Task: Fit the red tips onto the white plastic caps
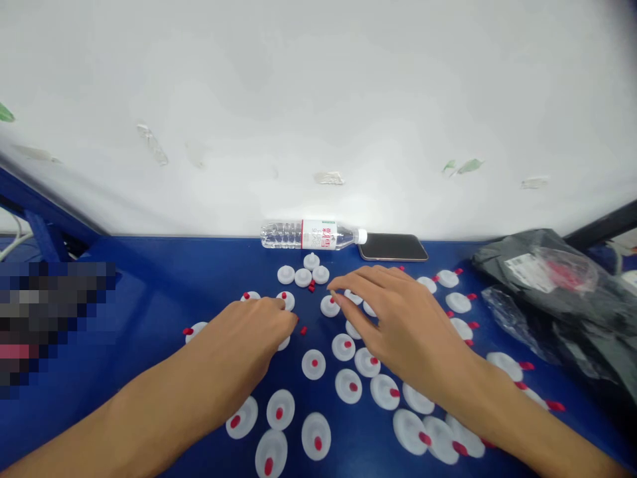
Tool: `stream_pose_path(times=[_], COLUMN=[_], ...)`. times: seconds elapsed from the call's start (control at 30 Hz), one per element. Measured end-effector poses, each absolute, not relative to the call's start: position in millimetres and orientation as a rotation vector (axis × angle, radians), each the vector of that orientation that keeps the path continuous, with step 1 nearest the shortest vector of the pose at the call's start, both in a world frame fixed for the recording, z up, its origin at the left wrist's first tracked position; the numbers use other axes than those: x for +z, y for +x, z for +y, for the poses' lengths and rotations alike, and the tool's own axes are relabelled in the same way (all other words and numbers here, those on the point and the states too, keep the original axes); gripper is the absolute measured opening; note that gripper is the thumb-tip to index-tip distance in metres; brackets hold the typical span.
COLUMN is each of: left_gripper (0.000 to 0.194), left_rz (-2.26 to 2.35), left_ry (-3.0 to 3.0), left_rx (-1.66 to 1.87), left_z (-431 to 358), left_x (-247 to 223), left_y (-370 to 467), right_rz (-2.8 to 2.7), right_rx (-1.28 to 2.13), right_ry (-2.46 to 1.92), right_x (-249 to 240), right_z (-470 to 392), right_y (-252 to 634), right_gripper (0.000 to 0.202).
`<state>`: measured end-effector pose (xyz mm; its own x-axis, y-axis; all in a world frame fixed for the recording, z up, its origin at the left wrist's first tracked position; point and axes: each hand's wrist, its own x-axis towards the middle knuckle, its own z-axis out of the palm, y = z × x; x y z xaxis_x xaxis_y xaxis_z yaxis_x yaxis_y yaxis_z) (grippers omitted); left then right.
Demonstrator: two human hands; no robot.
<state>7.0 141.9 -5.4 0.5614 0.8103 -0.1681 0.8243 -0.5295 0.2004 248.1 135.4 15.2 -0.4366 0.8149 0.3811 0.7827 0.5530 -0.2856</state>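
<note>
My right hand [393, 309] reaches in with thumb and index finger pinched at a small red plug on a white round disc [328, 307]. Curled fingers close my left hand [261, 324], its fingertips pointing down and mostly hidden. Beside it lie a white disc with a red plug [286, 301] and another disc [284, 343], partly covered. What the left fingers hold, if anything, does not show. A loose red plug [303, 330] rests on the blue table between both hands. More discs with red plugs, such as one disc [313, 364], lie nearer me.
Several plain white discs [303, 278] sit by loose red plugs [312, 286]. Behind them lie a clear water bottle [281, 235] and a phone [393, 247] along the white wall. A dark plastic bag [517, 259] occupies the right side, with several plugged discs [458, 303] before it.
</note>
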Motion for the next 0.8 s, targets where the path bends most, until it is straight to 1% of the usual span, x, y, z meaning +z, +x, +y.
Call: stream_pose_path(times=[0.17, 0.27, 0.37, 0.63, 0.8], left_gripper=[0.024, 0.015, 0.004, 0.024, 0.028], left_rz=[1.319, 1.325, 1.379, 1.527, 1.557], left_ry=[2.603, 2.627, 2.649, 2.66, 2.623], left_rx=[-0.199, -0.16, -0.063, 0.199, 0.415], left_z=[147, 146, 144, 141, 139], left_x=[-9, -4, 12, 63, 87], left_y=[11, 15, 18, 6, -1], right_rz=[-2.316, -2.346, -2.371, -2.476, -2.455], right_rx=[0.166, 0.167, 0.158, 0.09, 0.078], right_ry=[-1.398, -1.43, -1.481, -1.617, -1.667], right_x=[17, 19, 19, 9, 17], right_z=[144, 150, 160, 187, 183], right_y=[253, 256, 255, 222, 226], right_gripper=[0.018, 0.018, 0.019, 0.024, 0.022])
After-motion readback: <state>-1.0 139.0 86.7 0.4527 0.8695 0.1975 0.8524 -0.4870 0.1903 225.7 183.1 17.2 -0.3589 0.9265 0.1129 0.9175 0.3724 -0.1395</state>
